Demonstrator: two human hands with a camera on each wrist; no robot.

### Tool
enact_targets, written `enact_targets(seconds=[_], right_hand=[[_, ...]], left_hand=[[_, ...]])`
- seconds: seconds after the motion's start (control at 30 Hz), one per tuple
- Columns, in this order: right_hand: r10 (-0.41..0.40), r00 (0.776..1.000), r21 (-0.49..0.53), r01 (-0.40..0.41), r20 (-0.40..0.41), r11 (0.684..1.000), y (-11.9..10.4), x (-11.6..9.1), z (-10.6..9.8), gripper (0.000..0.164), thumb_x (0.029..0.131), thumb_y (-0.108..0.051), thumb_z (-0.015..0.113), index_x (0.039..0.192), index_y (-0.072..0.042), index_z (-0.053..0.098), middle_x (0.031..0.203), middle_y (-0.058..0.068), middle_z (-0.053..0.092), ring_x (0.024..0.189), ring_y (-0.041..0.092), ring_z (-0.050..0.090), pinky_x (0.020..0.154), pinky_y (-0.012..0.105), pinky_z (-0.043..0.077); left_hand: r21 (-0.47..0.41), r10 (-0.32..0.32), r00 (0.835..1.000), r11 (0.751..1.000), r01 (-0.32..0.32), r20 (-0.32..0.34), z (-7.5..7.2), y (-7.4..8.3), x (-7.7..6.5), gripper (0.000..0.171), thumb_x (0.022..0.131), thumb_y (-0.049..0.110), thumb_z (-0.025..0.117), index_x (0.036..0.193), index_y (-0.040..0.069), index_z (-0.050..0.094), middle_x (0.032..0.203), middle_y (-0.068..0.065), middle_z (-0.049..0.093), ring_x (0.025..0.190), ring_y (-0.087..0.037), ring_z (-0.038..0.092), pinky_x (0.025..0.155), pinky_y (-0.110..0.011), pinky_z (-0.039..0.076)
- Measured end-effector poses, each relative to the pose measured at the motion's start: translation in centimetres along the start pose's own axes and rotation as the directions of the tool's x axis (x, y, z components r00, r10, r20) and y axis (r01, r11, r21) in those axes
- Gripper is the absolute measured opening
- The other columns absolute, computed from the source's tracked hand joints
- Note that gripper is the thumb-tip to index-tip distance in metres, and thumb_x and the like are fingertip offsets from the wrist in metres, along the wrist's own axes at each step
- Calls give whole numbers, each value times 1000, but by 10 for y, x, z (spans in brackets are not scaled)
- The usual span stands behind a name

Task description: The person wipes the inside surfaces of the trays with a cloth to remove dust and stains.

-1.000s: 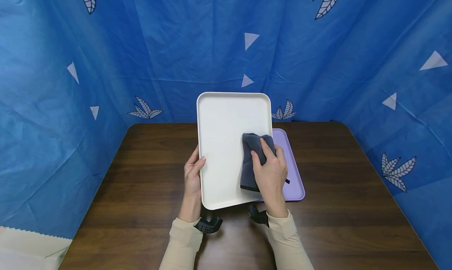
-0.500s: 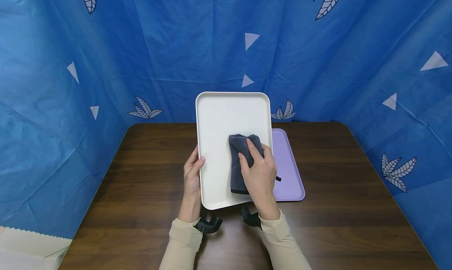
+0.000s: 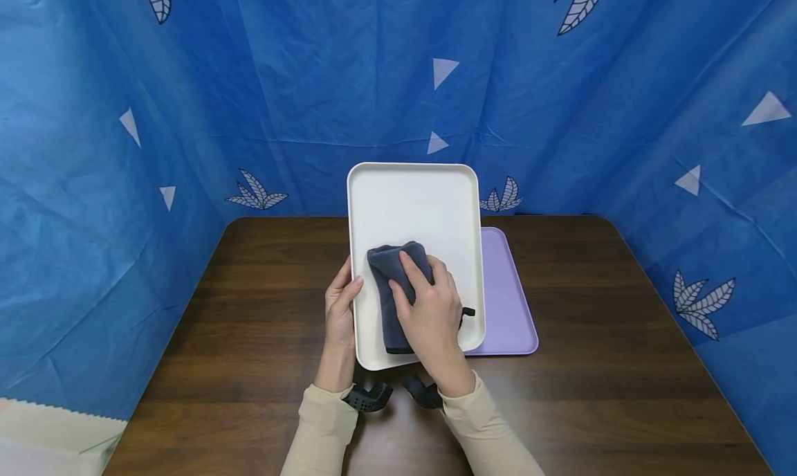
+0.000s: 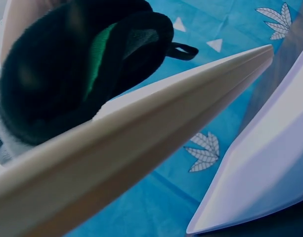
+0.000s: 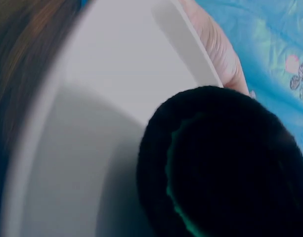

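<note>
My left hand (image 3: 340, 306) grips the left edge of a white rectangular tray (image 3: 417, 199), its thumb over the rim and its other fingers behind. The tray is held up, tilted toward the head camera. With my right hand (image 3: 431, 317) I hold a folded dark grey cloth (image 3: 387, 289) against the tray's inner face, on the lower left part. A small black loop (image 3: 468, 312) sticks out at the cloth's right side. In the left wrist view the cloth (image 4: 47, 74) bulges above the tray's edge (image 4: 141, 128). The cloth (image 5: 225, 163) looks nearly black in the right wrist view.
A purple tray (image 3: 507, 296) lies on the dark wooden table (image 3: 610, 337), partly hidden behind the white one. Blue patterned curtain (image 3: 311, 81) hangs behind and at both sides. Black wrist straps (image 3: 369, 397) sit on both wrists.
My right hand has slid the cloth leftward across the white tray, from its right side to near the left edge. The left hand and the tray have stayed almost still.
</note>
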State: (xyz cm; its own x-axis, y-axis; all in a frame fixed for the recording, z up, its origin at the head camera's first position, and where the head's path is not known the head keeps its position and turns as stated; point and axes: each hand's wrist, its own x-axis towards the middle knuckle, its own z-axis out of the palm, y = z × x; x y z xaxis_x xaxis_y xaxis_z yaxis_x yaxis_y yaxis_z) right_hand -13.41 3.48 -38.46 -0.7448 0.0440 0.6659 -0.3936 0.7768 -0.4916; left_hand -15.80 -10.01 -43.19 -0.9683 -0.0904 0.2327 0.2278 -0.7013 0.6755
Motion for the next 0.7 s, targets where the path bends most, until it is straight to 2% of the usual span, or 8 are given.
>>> enact_targets(seconds=[0.2, 0.37, 0.6, 0.7], right_hand=[[-63, 997, -11, 64, 33, 998, -10, -3, 1, 45, 80, -20, 82, 122, -12, 70, 115, 22, 63, 93, 33, 64, 72, 44, 58], [-100, 994, -20, 101, 46, 995, -14, -4, 3, 44, 80, -20, 81, 122, -13, 70, 114, 21, 63, 90, 31, 64, 69, 42, 58], [-79, 997, -13, 79, 22, 997, -6, -4, 0, 46, 77, -18, 84, 121, -14, 71, 115, 21, 63, 91, 32, 64, 70, 44, 57], [-62, 998, -9, 62, 16, 998, -1, -4, -1, 46, 77, -18, 84, 121, -14, 71, 115, 22, 63, 94, 33, 64, 73, 46, 57]], left_hand=[[-28, 7, 999, 1000, -6, 39, 0, 0, 0, 48, 95, -8, 41, 125, 20, 68, 124, 3, 68, 113, -9, 64, 93, -22, 52], [-25, 22, 999, 999, -21, 41, 0, 0, 0, 46, 96, -6, 43, 124, 20, 68, 123, 4, 68, 114, -7, 63, 93, -20, 51], [-39, 5, 1000, 999, -4, 20, 1, 0, 0, 48, 95, -9, 41, 124, 20, 68, 123, 3, 69, 111, -9, 65, 92, -21, 52], [-20, 1, 1000, 1000, -1, -2, 2, 1, 0, 47, 95, -7, 43, 123, 20, 68, 121, 3, 69, 109, -9, 66, 90, -21, 53]])
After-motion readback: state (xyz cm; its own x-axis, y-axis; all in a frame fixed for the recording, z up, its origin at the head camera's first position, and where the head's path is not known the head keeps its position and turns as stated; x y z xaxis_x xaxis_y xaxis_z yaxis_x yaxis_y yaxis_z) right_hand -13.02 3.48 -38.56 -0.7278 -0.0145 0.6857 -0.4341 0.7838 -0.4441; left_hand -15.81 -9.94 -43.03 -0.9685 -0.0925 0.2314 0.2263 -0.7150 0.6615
